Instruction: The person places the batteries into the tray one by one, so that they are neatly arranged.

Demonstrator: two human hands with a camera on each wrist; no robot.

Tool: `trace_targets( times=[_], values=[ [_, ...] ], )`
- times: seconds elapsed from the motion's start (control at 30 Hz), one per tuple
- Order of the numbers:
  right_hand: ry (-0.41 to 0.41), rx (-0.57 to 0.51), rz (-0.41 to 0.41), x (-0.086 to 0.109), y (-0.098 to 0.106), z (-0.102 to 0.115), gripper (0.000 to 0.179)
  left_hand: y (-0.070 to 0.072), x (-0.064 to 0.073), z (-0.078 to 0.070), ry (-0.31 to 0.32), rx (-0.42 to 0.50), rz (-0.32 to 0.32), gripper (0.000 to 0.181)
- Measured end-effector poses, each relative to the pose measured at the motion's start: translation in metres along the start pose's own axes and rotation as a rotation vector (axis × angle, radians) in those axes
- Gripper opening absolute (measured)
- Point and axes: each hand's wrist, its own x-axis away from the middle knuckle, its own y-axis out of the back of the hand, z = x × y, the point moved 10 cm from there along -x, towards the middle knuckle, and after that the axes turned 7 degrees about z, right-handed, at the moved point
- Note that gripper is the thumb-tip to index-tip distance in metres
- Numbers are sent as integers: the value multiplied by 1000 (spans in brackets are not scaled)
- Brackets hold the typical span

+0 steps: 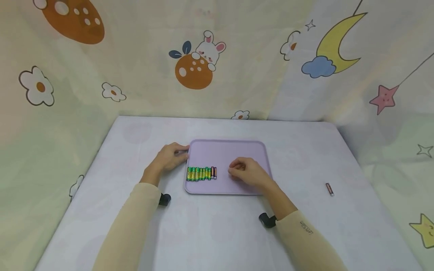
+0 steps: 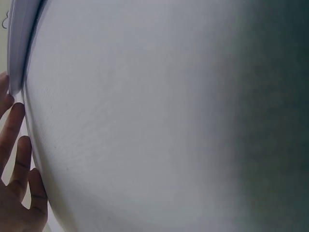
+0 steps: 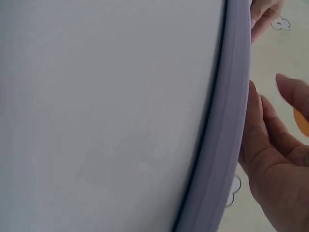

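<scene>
A row of slim batteries, most of them green and yellow, stands side by side at the left of a lilac tray. Two dark-and-orange batteries end the row on its right. My left hand touches the tray's left rim with its fingertips, fingers mostly straight; the left wrist view shows them spread at the tray corner. Over the right half of the tray is my right hand, fingers loosely bent, right of the row. In the right wrist view its thumb stands apart from the fingers, with nothing seen between them.
One more dark-and-orange battery lies alone on the white-covered table, well right of the tray. A patterned cloth hangs behind and at both sides of the table. Small black wrist cameras sit under both sleeves.
</scene>
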Motion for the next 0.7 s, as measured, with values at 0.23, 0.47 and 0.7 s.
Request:
trace_targets(
  times=[0.23,0.47,0.7],
  values=[
    [98,2,-35,29,38,-20,29,3,-2,-4,-20,-8,-5,47],
    [115,3,-107,51,68,-38,34,1,-2,-1,-5,-5,6,48],
    [93,56,-145,71,93,-53,33,-2,-2,0,8,-3,7,48]
  ],
)
